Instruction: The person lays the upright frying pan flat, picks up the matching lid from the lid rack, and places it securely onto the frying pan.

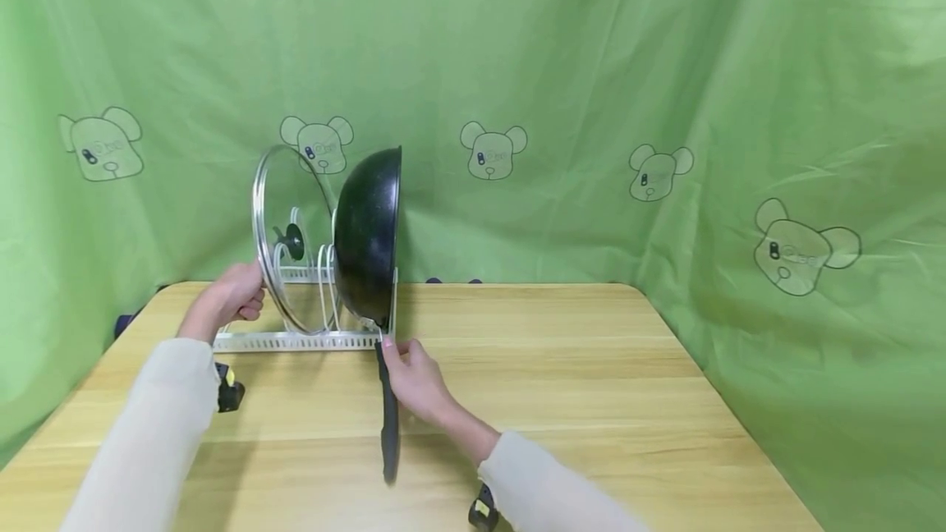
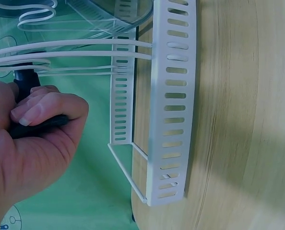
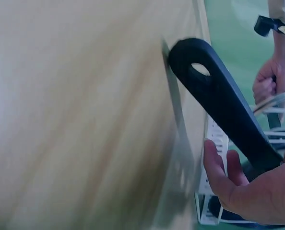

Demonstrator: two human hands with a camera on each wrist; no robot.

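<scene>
Black round-bottomed metal wok (image 1: 367, 236) stood edge-up at the right end of the white slotted rack (image 1: 296, 341), right hand (image 1: 420, 384) pinching its black handle (image 1: 389, 433). Left hand (image 1: 238, 294) gripped a black knob (image 2: 39, 127), apparently of the upright clear-glass lid (image 1: 295, 242) further left. Risk: early release, handle weight tipping the wok.

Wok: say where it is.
In the head view, the wok stands on edge at the right end of the rack, right of the lid, beyond the right hand.
</scene>
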